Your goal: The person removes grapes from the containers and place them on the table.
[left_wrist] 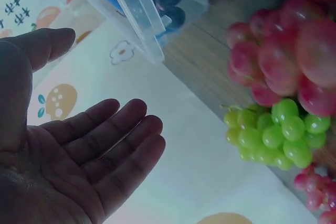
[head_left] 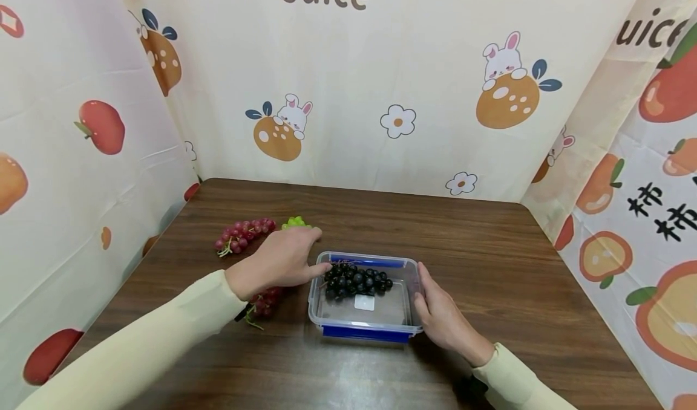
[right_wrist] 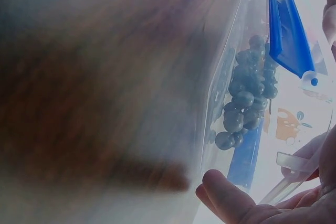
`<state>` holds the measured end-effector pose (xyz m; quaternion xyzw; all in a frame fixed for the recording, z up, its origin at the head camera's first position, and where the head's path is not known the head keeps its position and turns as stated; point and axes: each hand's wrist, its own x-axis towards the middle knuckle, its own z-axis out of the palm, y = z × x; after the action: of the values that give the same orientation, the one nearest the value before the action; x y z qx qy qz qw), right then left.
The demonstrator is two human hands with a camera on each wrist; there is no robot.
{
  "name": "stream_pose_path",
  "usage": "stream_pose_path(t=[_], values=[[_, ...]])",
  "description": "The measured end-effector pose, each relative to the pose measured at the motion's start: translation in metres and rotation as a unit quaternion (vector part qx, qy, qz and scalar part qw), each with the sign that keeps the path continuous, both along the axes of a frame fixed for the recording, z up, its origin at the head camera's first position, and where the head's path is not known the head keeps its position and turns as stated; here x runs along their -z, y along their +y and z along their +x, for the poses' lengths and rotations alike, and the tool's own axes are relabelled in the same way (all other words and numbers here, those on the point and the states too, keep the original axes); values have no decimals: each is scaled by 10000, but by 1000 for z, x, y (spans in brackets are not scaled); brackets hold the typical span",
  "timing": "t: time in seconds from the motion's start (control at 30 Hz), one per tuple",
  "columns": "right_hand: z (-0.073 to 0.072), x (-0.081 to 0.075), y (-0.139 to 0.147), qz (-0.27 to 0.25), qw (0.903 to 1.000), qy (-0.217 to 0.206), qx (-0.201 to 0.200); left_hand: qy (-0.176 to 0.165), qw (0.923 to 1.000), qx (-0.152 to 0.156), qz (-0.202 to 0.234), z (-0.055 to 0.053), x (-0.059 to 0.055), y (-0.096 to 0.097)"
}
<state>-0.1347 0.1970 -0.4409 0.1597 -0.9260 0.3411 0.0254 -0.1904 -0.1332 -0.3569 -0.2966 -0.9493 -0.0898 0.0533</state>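
A clear plastic container (head_left: 394, 304) with blue clips stands on the table, its top uncovered. Inside lies a bunch of black grapes (head_left: 356, 282), against the back left. My left hand (head_left: 283, 256) is just left of the container, thumb tip at its left rim. In the left wrist view its palm and straight fingers (left_wrist: 123, 161) hold nothing. My right hand (head_left: 441, 307) rests at the container's right side, fingers and thumb extended against wall and rim. Red grapes (head_left: 267, 301) and green grapes (head_left: 296, 222) lie near my left hand, partly hidden by it.
Another bunch of red grapes (head_left: 244, 236) lies at the back left of the brown wooden table (head_left: 479, 247). Fruit-printed cloth (head_left: 348, 65) hangs along the back and both sides, right at the table's edges.
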Motion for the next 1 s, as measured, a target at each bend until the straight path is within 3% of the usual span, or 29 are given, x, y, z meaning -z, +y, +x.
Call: stream_pose_path(t=[0.63,1.0], values=[[1,-2,0,-29,10000,-58,-25,178,9980,612,-17,2,5,32],[2,-1,0,-69,9999,-106,-7,-222,9957,568,-701,0,7,55]])
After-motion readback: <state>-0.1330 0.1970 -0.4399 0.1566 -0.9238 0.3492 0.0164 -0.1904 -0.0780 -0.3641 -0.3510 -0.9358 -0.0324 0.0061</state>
